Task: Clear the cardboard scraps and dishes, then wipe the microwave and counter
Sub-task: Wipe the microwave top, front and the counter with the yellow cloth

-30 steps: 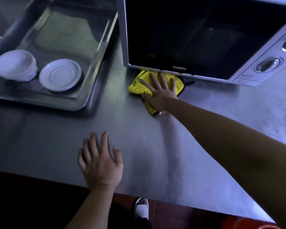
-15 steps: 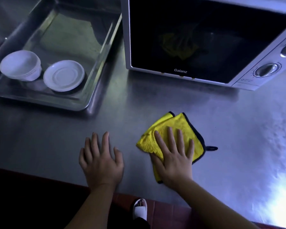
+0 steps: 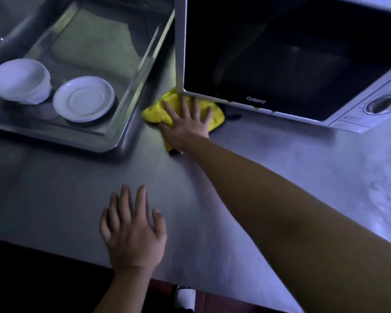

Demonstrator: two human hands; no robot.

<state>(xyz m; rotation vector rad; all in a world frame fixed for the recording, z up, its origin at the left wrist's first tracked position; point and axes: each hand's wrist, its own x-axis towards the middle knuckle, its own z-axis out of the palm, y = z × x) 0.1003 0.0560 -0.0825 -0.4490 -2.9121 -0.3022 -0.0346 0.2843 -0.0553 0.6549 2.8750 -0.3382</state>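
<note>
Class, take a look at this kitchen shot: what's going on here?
A person is wiping the steel counter. The right hand presses a yellow cloth flat on it, at the microwave's front left corner. The left hand rests open on the counter near its front edge. A white bowl and white saucer sit in the metal tray on the left. No cardboard scraps are in view.

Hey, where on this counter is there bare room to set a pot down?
Bare steel lies on the counter right of the right forearm, in front of the microwave, and between the front rim of the steel tray and the left hand. Crowded: the gap between tray and microwave, where the right hand presses the yellow cloth.
</note>
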